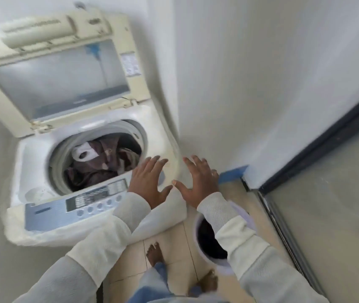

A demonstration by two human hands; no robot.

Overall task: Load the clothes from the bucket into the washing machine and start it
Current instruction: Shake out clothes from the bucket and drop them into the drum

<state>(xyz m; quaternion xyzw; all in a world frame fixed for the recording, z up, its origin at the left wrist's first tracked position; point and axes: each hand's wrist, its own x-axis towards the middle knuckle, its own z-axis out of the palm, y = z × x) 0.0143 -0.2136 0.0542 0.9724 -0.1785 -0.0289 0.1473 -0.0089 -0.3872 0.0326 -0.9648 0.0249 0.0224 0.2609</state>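
Observation:
A cream top-loading washing machine stands at the left with its lid raised against the wall. Maroon and white clothes lie in its drum. The control panel with round buttons runs along the front edge. My left hand hovers with spread fingers over the panel's right end and holds nothing. Beside it, my right hand is spread the same way, past the machine's right corner. A white bucket with dark clothes inside stands on the floor under my right forearm.
A white wall closes in right of the machine. A dark-framed glass door stands at the right, with blue tape at the wall's foot. My bare feet stand on beige floor tiles between machine and bucket.

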